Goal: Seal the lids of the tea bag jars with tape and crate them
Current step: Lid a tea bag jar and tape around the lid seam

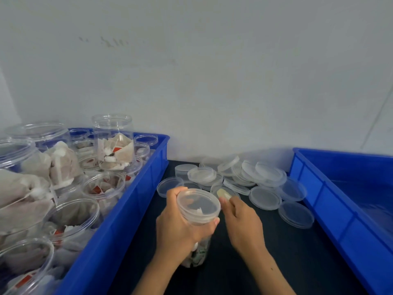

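Left hand grips lidded jar upright on table; right hand pinches tape at the lid rim.

The left hand (180,224) is clenched round the jar (198,235) just below its lid (198,204), apparently to steady it on the dark table (265,262) while the seam is sealed. The right hand (242,220) pinches a pale piece, judged to be tape (223,193), beside the lid edge, placed to start the wrap. Loose spare lids (264,198) lie just behind, within reach. The left crate (127,201) holds open jars of tea bags; the right crate (340,201), judged to be the destination for sealed jars, shows none.
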Action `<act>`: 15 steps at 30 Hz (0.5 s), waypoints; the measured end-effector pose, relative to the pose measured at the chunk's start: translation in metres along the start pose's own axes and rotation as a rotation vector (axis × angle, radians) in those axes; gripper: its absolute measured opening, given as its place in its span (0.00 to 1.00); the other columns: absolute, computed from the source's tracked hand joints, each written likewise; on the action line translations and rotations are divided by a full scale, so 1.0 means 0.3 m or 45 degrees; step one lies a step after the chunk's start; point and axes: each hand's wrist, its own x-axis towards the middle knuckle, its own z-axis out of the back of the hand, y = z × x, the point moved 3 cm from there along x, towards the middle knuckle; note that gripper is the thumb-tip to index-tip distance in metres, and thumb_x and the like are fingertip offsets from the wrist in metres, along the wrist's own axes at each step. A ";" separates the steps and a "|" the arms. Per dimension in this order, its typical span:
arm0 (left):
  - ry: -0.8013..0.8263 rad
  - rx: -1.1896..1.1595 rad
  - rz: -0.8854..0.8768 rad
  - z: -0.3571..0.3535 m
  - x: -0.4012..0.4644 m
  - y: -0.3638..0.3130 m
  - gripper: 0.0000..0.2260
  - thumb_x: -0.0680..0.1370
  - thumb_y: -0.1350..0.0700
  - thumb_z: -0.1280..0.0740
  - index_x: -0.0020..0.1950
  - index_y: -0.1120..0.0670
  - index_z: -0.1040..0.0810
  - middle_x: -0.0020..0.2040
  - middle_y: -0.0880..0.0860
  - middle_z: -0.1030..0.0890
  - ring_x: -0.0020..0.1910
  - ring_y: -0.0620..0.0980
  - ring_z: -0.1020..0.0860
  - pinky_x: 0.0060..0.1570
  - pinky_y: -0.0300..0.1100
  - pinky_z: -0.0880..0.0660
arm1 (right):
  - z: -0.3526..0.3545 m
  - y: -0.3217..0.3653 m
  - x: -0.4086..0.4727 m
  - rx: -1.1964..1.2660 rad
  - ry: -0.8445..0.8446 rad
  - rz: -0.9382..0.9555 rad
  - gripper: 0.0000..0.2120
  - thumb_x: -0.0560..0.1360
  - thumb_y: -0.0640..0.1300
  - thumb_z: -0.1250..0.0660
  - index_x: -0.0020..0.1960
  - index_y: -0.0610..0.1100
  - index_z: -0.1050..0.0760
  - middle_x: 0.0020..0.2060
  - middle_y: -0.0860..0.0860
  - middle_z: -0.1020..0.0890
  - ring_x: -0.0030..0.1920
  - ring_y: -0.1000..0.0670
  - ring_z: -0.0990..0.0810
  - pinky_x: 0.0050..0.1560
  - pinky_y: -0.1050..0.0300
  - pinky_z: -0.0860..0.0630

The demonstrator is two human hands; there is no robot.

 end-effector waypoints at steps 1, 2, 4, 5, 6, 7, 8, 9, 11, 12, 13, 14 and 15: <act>0.002 -0.007 0.005 0.000 0.002 0.001 0.37 0.50 0.32 0.26 0.56 0.38 0.34 0.49 0.34 0.22 0.50 0.28 0.26 0.42 0.24 0.30 | 0.006 0.005 -0.004 -0.021 -0.035 0.040 0.20 0.81 0.59 0.47 0.39 0.46 0.31 0.31 0.52 0.25 0.34 0.52 0.27 0.33 0.56 0.34; 0.006 -0.013 0.011 0.001 0.001 0.002 0.38 0.51 0.32 0.26 0.57 0.38 0.34 0.48 0.34 0.22 0.51 0.28 0.26 0.42 0.25 0.30 | 0.011 0.004 -0.006 -0.042 -0.063 0.061 0.20 0.80 0.58 0.46 0.38 0.46 0.31 0.30 0.52 0.25 0.33 0.52 0.26 0.32 0.56 0.34; 0.006 -0.022 0.020 0.001 -0.001 0.003 0.38 0.50 0.32 0.27 0.57 0.38 0.34 0.49 0.35 0.22 0.51 0.28 0.26 0.43 0.26 0.30 | 0.010 -0.002 -0.015 -0.086 -0.102 0.073 0.20 0.80 0.58 0.44 0.37 0.45 0.31 0.29 0.51 0.25 0.32 0.52 0.27 0.32 0.56 0.34; 0.001 -0.028 0.025 0.002 -0.001 0.004 0.38 0.50 0.32 0.27 0.57 0.38 0.33 0.49 0.35 0.22 0.51 0.28 0.26 0.43 0.27 0.30 | 0.002 -0.007 -0.023 -0.122 -0.119 0.078 0.20 0.80 0.58 0.44 0.36 0.45 0.31 0.28 0.50 0.25 0.31 0.52 0.27 0.32 0.56 0.34; -0.005 -0.032 0.029 0.002 0.001 0.006 0.38 0.50 0.32 0.26 0.57 0.38 0.33 0.49 0.35 0.22 0.51 0.28 0.26 0.44 0.28 0.29 | -0.006 -0.012 -0.029 -0.158 -0.138 0.081 0.21 0.80 0.58 0.44 0.36 0.45 0.31 0.28 0.50 0.25 0.31 0.52 0.27 0.33 0.56 0.33; -0.011 -0.036 0.033 0.001 0.003 0.010 0.38 0.50 0.32 0.26 0.57 0.39 0.33 0.49 0.33 0.22 0.50 0.29 0.26 0.45 0.30 0.29 | -0.016 -0.020 -0.034 -0.195 -0.155 0.088 0.21 0.80 0.57 0.44 0.36 0.44 0.32 0.28 0.51 0.25 0.31 0.52 0.27 0.34 0.56 0.33; -0.017 -0.037 0.036 0.000 0.004 0.013 0.38 0.50 0.32 0.26 0.56 0.38 0.33 0.50 0.31 0.23 0.50 0.29 0.26 0.46 0.31 0.28 | -0.029 -0.029 -0.038 -0.227 -0.164 0.108 0.20 0.81 0.56 0.45 0.36 0.44 0.32 0.29 0.51 0.26 0.32 0.51 0.27 0.35 0.56 0.33; -0.022 -0.037 0.039 0.001 0.006 0.015 0.38 0.50 0.32 0.26 0.56 0.38 0.33 0.51 0.28 0.25 0.50 0.29 0.26 0.46 0.33 0.27 | -0.042 -0.034 -0.041 -0.254 -0.156 0.144 0.19 0.81 0.55 0.45 0.36 0.44 0.33 0.30 0.52 0.26 0.32 0.51 0.27 0.36 0.55 0.34; -0.032 -0.052 0.054 0.006 0.009 0.022 0.38 0.49 0.31 0.26 0.56 0.38 0.33 0.51 0.27 0.26 0.50 0.30 0.25 0.47 0.36 0.25 | -0.072 -0.032 -0.053 -0.311 -0.097 0.240 0.16 0.82 0.50 0.46 0.38 0.46 0.34 0.33 0.52 0.25 0.34 0.49 0.27 0.39 0.56 0.35; -0.036 -0.073 0.071 0.007 0.010 0.028 0.38 0.49 0.32 0.26 0.56 0.39 0.32 0.51 0.29 0.24 0.49 0.32 0.24 0.48 0.38 0.24 | -0.090 -0.032 -0.063 -0.360 -0.074 0.282 0.14 0.83 0.48 0.46 0.40 0.46 0.32 0.35 0.51 0.24 0.36 0.49 0.26 0.41 0.56 0.34; -0.038 -0.101 0.092 0.008 0.011 0.035 0.38 0.50 0.33 0.25 0.57 0.39 0.32 0.49 0.33 0.22 0.49 0.34 0.23 0.50 0.41 0.23 | -0.109 -0.033 -0.071 -0.443 -0.056 0.311 0.12 0.83 0.47 0.44 0.43 0.45 0.29 0.38 0.50 0.22 0.39 0.47 0.24 0.44 0.55 0.31; -0.038 -0.132 0.110 0.008 0.013 0.041 0.38 0.50 0.34 0.24 0.57 0.40 0.31 0.49 0.37 0.21 0.49 0.37 0.21 0.52 0.45 0.23 | -0.123 -0.036 -0.079 -0.535 -0.027 0.307 0.10 0.83 0.47 0.44 0.48 0.45 0.28 0.43 0.50 0.21 0.44 0.47 0.23 0.49 0.53 0.30; -0.037 -0.162 0.119 0.009 0.014 0.046 0.38 0.50 0.36 0.23 0.57 0.41 0.30 0.49 0.39 0.20 0.50 0.40 0.21 0.53 0.48 0.22 | -0.130 -0.038 -0.082 -0.598 0.003 0.274 0.11 0.83 0.49 0.46 0.54 0.46 0.28 0.49 0.51 0.23 0.51 0.47 0.24 0.54 0.53 0.31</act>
